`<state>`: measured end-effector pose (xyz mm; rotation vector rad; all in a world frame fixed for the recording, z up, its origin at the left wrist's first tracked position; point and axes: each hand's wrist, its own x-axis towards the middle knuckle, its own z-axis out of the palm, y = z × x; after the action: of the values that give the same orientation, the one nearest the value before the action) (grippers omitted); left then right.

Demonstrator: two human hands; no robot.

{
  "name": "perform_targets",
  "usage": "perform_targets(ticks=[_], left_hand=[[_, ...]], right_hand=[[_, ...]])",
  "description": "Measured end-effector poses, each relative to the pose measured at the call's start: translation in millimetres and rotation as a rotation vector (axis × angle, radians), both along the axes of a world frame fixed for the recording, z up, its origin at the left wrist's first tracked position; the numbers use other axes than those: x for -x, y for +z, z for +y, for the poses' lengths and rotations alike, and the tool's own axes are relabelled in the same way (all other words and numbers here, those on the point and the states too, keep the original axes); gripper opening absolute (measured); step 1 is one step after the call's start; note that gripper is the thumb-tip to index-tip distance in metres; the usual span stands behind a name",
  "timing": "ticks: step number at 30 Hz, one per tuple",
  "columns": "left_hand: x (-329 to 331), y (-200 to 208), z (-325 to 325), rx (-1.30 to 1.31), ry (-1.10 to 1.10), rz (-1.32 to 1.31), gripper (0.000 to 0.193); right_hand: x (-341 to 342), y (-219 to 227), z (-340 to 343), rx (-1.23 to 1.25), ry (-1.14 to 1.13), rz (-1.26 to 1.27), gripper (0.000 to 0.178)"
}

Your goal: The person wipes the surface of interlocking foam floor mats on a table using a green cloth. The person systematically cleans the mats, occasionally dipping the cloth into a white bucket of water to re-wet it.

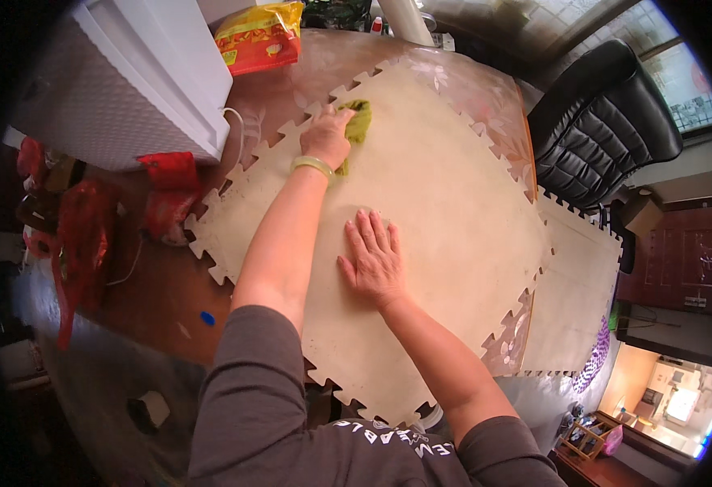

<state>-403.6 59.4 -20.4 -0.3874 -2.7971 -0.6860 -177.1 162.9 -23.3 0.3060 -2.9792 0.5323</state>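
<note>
A large cream foam mat tile with jigsaw-cut edges lies flat and cornerwise on the table. Toward its far left side, my left hand, with a pale bangle at the wrist, presses a yellow-green cloth against the surface. The fingers curl onto the cloth, and part of it shows under the wrist. My right hand rests palm down near the middle of the tile, fingers stretched out and nothing in them.
Another cream mat tile lies to the right, lower than the tabletop. Back left stand a white box and a yellow-red packet. Red plastic bags and a blue cap lie left. A black padded chair stands far right.
</note>
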Motion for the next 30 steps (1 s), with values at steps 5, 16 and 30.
perform_targets(ticks=[5, 16, 30], left_hand=[[-53.4, 18.5, -15.3, -0.022, -0.170, -0.168, 0.042], [-228.2, 34.8, -85.5, -0.135, -0.215, -0.175, 0.042], [-372.3, 30.2, -88.9, -0.713, -0.125, -0.452, 0.043]], right_hand=[[1.7, -6.4, 3.7, -0.002, -0.002, 0.051, 0.063], [0.3, -4.5, 2.8, -0.016, 0.003, 0.071, 0.060], [25.0, -19.0, 48.5, 0.933, -0.105, -0.292, 0.050]])
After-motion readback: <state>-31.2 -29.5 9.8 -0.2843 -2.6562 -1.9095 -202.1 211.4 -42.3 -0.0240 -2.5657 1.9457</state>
